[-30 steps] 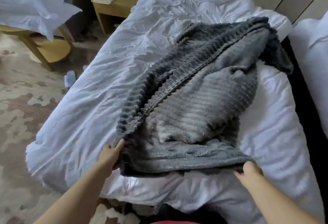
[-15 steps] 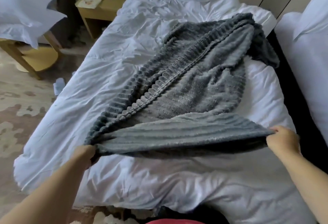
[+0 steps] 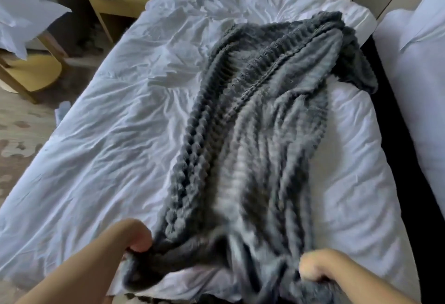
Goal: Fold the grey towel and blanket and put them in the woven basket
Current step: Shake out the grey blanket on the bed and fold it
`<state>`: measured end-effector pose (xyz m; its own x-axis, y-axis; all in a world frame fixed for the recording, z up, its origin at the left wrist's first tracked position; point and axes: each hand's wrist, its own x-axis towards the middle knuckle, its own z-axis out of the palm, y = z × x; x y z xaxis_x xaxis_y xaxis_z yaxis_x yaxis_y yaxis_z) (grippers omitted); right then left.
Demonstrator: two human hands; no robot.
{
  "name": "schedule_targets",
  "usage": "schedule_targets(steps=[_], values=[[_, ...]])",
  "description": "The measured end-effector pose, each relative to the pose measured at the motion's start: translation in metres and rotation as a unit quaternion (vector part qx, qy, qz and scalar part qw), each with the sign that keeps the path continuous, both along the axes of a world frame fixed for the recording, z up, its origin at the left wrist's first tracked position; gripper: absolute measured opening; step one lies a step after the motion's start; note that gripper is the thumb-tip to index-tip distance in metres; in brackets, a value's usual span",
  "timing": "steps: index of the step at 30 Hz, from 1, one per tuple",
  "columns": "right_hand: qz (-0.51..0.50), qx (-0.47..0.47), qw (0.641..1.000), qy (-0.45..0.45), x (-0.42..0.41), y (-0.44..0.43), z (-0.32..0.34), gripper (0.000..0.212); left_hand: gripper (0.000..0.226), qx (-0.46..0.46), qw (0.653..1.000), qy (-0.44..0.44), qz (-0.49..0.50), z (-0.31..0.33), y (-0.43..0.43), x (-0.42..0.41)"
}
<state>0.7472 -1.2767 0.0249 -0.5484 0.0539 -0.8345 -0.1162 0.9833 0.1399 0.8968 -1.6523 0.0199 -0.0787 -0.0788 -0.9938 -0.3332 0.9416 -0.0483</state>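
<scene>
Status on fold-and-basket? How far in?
Early. Done: nothing visible; the grey blanket lies bunched in a long strip on the white bed, not folded. In hand: left hand and right hand each grip its near edge. Left: fold it, fold the towel, load both; neither towel nor basket is in view.
</scene>
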Motion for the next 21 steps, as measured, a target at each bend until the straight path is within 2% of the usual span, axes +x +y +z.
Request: schedule_targets(steps=[1,2,3,4,5,6,7,8,10,11,13,15,17,20,21], values=[[-0.054,0.041,0.995,-0.077,-0.010,0.001,-0.012,0.040,0.036,-0.018,1.000,0.024,-0.005,-0.001,-0.001,-0.014],[-0.004,0.060,0.985,-0.162,-0.015,-0.002,-0.010,0.037,0.036,-0.043,0.993,0.090,0.064,-0.001,0.000,-0.032],[-0.041,0.045,0.983,-0.176,-0.033,-0.005,-0.016,0.031,0.035,-0.070,0.969,0.176,0.161,0.001,0.001,-0.054],[-0.073,-0.012,0.987,-0.141,-0.056,-0.011,-0.014,0.028,0.035,-0.101,0.918,0.276,0.266,-0.002,-0.002,-0.077],[-0.154,-0.077,0.983,-0.064,-0.083,-0.014,-0.022,0.031,0.038,-0.141,0.855,0.353,0.352,-0.004,-0.004,-0.102],[-0.204,-0.128,0.970,0.023,-0.113,-0.018,-0.023,0.036,0.045,-0.161,0.807,0.415,0.388,-0.001,0.000,-0.125],[-0.245,-0.161,0.950,0.109,-0.143,-0.023,-0.025,0.042,0.056,-0.162,0.773,0.466,0.400,-0.004,0.005,-0.149],[-0.242,-0.178,0.936,0.186,-0.174,-0.027,-0.030,0.044,0.067,-0.149,0.765,0.493,0.388,-0.010,0.010,-0.175],[-0.188,-0.176,0.940,0.224,-0.230,-0.040,-0.041,0.051,0.085,-0.108,0.788,0.500,0.344,-0.026,0.025,-0.224],[-0.165,-0.165,0.948,0.216,-0.251,-0.045,-0.052,0.064,0.091,-0.091,0.808,0.485,0.322,-0.040,0.032,-0.246],[-0.159,-0.124,0.968,0.147,-0.273,-0.052,-0.086,0.095,0.093,-0.078,0.864,0.416,0.272,-0.079,0.047,-0.279],[-0.087,-0.080,0.990,0.078,-0.269,-0.058,-0.127,0.103,0.082,-0.082,0.918,0.340,0.189,-0.119,0.064,-0.291],[0.002,-0.043,0.997,0.066,-0.250,-0.063,-0.157,0.084,0.068,-0.068,0.939,0.302,0.147,-0.148,0.080,-0.287],[-0.004,-0.092,0.994,0.067,-0.214,-0.062,-0.172,0.018,0.055,-0.035,0.939,0.299,0.167,-0.169,0.091,-0.279],[0.007,-0.093,0.995,0.032,-0.198,-0.058,-0.169,0.017,0.050,-0.025,0.952,0.262,0.156,-0.168,0.095,-0.271]])
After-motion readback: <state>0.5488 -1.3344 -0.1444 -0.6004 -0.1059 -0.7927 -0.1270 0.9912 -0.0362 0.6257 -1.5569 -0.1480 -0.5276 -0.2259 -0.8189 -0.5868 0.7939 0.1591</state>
